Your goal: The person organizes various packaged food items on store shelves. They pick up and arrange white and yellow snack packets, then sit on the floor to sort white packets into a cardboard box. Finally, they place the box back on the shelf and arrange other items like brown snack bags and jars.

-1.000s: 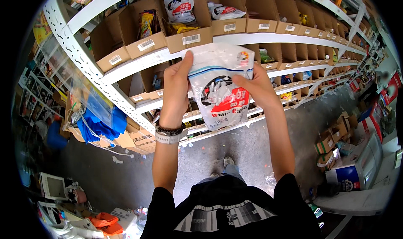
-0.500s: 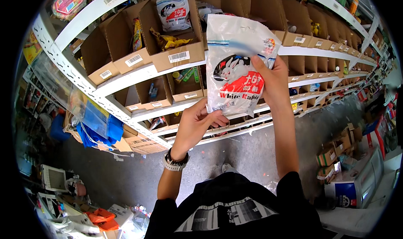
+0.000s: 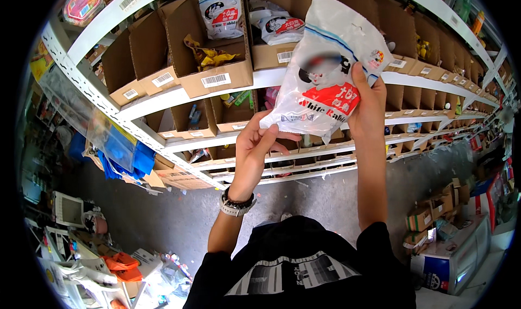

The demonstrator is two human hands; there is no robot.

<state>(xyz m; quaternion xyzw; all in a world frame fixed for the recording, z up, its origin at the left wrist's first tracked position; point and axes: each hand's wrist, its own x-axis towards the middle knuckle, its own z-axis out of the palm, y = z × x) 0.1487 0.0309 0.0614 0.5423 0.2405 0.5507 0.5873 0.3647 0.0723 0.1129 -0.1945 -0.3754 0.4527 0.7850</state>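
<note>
Up against the shelving, at about the level of the second white rail, a white candy bag [image 3: 324, 75] with a red panel and a blurred cartoon figure is held aloft between both hands. Right hand [image 3: 368, 100] grips its right edge: thumb pressed flat on the front face, the other fingers folded out of sight behind the plastic, so clamped on the bag. Left hand [image 3: 256, 149] sits below and to the left, palm turned up, fingers [image 3: 279, 136] loosely curled and slightly apart, their tips meeting the bag's lower left corner; whether they pinch it or only steady it cannot be told. Bag's long axis runs on a slant, top right and far toward the shelf, bottom left and near toward the left hand. Right hand carries the weight and is the nearer of the two to the open cardboard bins [image 3: 217, 64] on the rail beyond. Two similar white bags [image 3: 222, 7] stand in a bin just left of the held one, and another lies in the next bin [image 3: 279, 26]. A beaded wristband and watch [image 3: 236, 205] ring the left wrist. Hidden: the bag's back face, the right fingers, and the bin directly behind the bag. Shelf edges bend hard toward the rim, and the stock at far right [image 3: 477, 119] is too small to make out.
</note>
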